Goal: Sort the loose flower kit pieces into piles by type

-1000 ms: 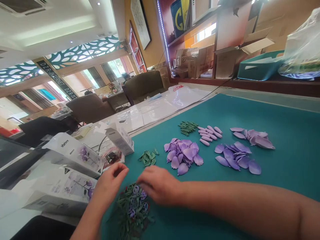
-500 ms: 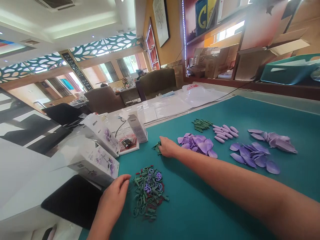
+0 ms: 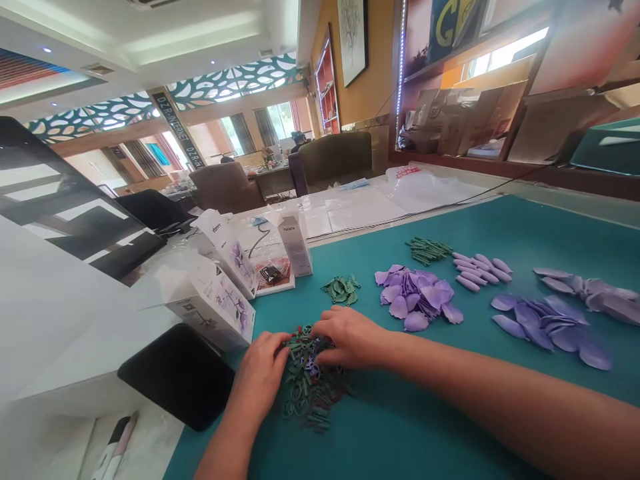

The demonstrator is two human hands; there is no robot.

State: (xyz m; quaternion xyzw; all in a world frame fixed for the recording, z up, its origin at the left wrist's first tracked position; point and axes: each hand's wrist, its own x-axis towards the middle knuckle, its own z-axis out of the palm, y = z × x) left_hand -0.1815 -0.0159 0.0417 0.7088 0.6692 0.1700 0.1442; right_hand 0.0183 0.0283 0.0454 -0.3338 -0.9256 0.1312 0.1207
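Observation:
My left hand [image 3: 263, 373] and my right hand [image 3: 350, 337] both rest on a loose pile of small green and purple plastic flower parts [image 3: 310, 393], with red bits among them. The hands hide the top of the pile. Their fingers touch the parts, but I cannot tell whether they pinch any. Beyond my right hand lies a small heap of green leaves [image 3: 341, 290]. Further right are purple petals [image 3: 415, 300], a bundle of green stems [image 3: 429, 251] and narrow lilac buds [image 3: 480, 270].
All this lies on a teal mat [image 3: 440, 413]. More petals [image 3: 543, 323] lie to the right. Printed flower boxes [image 3: 215, 307] stand at the mat's left edge, beside a black pad [image 3: 177, 377]. Plastic sheeting, a cable, armchairs and shelves with cartons lie beyond.
My right hand has come back from the green leaves to the pile. My left hand has moved from beside the pile onto its edge. The view has turned left.

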